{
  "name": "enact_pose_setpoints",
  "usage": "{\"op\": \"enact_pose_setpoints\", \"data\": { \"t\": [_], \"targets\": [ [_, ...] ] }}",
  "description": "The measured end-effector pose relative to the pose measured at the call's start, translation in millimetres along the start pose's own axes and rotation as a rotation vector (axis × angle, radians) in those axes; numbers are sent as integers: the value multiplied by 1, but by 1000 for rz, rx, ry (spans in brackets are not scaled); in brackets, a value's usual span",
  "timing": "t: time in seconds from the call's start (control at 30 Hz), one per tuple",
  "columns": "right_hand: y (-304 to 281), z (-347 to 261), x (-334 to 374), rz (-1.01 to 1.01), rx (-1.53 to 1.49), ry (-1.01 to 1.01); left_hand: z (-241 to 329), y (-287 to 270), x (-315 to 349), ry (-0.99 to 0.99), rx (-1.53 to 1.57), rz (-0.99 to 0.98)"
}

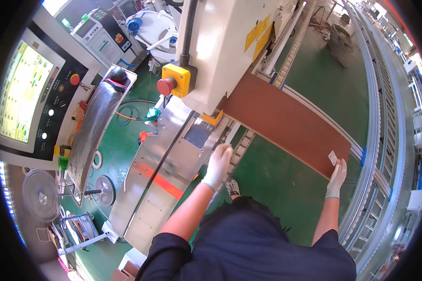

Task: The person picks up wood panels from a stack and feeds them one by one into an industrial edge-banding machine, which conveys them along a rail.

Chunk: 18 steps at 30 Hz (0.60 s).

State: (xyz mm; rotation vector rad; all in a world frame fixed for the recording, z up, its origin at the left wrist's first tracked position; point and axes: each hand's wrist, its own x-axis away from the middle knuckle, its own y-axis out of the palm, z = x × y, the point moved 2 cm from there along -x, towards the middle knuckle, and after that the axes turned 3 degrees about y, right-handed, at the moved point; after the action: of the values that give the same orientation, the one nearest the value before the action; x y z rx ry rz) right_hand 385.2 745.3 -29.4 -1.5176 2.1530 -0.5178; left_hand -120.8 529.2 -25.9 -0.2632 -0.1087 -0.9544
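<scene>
A long reddish-brown panel point(286, 122) lies across the conveyor, its left end reaching in beside the large cream machine housing point(215, 51). My right hand point(336, 178), in a white glove, grips the near right corner of this panel. Close to those fingertips, a small white label point(332, 158) sits on the panel's top face. My left hand point(219, 166), also gloved, is held in a loose fist above the roller track point(241, 149), apart from the panel. Nothing shows in its curled fingers.
A steel machine table point(173, 154) with a dark slot stands at my left. Above it hangs a yellow box with a red stop button point(166, 86). Further left are a lit control screen point(26, 93) and a shiny tray point(94, 122). Roller conveyor rails point(377, 140) run along the right.
</scene>
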Motion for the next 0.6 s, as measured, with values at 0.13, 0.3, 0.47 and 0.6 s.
{"op": "enact_pose_setpoints", "data": {
  "t": [0.13,0.3,0.47,0.6],
  "targets": [
    [110,-131,62,-203,207,-338,-13,-37,84,193,-440,-18],
    [238,-259,232,-728,-167,-1024,-38,-109,180,107,-515,-17],
    [242,-295,436,-1341,-101,-1536,-72,-171,298,-261,-527,221],
    [220,-297,521,-1362,6,-1701,-155,-198,442,-554,-56,806]
  ]
}}
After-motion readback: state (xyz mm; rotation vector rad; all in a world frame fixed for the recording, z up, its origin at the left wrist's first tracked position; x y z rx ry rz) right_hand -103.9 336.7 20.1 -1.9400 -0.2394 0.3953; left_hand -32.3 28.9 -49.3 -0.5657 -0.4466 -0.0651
